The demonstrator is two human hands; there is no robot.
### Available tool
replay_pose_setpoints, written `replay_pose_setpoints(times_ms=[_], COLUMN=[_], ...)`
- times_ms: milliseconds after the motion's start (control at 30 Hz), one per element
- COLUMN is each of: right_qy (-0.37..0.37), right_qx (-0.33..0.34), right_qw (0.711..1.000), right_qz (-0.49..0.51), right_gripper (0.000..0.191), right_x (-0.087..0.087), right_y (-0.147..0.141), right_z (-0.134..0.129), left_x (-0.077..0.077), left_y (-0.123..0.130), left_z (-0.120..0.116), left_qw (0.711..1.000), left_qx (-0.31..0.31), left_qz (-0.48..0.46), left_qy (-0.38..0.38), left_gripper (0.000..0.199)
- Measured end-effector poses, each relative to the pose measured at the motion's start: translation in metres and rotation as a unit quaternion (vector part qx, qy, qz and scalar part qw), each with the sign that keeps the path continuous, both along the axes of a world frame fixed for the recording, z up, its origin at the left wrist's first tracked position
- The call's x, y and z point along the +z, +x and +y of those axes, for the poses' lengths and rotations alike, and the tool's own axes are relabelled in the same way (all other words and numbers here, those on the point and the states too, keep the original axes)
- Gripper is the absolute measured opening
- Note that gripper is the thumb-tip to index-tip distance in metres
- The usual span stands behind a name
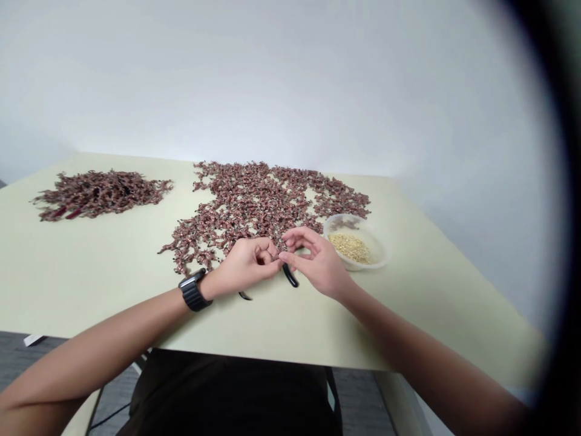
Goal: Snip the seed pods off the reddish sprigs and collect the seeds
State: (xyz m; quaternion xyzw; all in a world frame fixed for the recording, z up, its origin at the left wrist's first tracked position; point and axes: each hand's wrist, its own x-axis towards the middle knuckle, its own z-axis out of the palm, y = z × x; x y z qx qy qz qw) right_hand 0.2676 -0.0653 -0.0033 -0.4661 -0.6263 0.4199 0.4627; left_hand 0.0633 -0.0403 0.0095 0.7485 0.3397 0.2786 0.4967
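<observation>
Reddish-brown twisted scraps (100,194) lay heaped and spread across the pale green table (91,272). The left hand (247,264) curled narrow, meeting the right hand (313,263) in a pinch too small to read, above a curved black strip (290,275), beside a clear plastic tub (379,248) of pale grain (350,248).

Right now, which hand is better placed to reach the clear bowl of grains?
The right hand, probably: it sits just beside the clear bowl, while the left hand, wearing the watch, is farther away.
</observation>
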Motion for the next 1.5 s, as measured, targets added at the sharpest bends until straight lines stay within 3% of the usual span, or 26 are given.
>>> replay_pose_setpoints(times_ms=[133,300,500,667,800,967,1100,1300,1500], right_qy=[0.154,0.248,0.227,0.106,0.010,-0.023,-0.006,0.079,0.168], right_qx=[0.016,0.043,-0.018,-0.096,-0.088,-0.060,-0.046,-0.067,-0.047], right_qw=[0.984,0.953,0.962,0.985,0.995,0.998,0.999,0.990,0.974], right_qz=[-0.090,-0.166,-0.150,-0.091,-0.038,-0.002,-0.014,-0.094,-0.145], right_gripper=[0.009,0.011,0.008,0.007,0.015,0.015,0.013,0.006,0.005], right_x=[0.007,0.010,0.010,0.008,0.006,0.003,0.004,0.005,0.005], right_y=[0.005,0.010,-0.001,-0.011,-0.012,-0.007,-0.005,-0.005,0.001], right_z=[-0.002,-0.001,-0.009,-0.012,-0.009,-0.006,-0.006,-0.007,-0.005], left_x=[0.001,0.001,0.000,-0.003,-0.004,-0.003,-0.001,0.000,-0.003], left_y=[0.000,0.000,0.000,0.002,0.004,0.004,0.003,0.002,0.000], left_z=[0.001,0.000,-0.002,-0.004,-0.005,-0.004,-0.003,-0.002,0.002], left_qw=[0.999,1.000,0.994,0.980,0.973,0.976,0.988,0.999,1.000], left_qx=[-0.026,-0.010,0.042,0.071,0.082,0.094,0.082,0.046,0.009], left_qz=[-0.007,0.021,0.063,0.096,0.115,0.109,0.074,0.013,0.013], left_qy=[-0.033,-0.003,0.083,0.157,0.183,0.161,0.106,0.001,-0.015], left_gripper=[0.022,0.018,0.017,0.014,0.018,0.022,0.021,0.019,0.018])
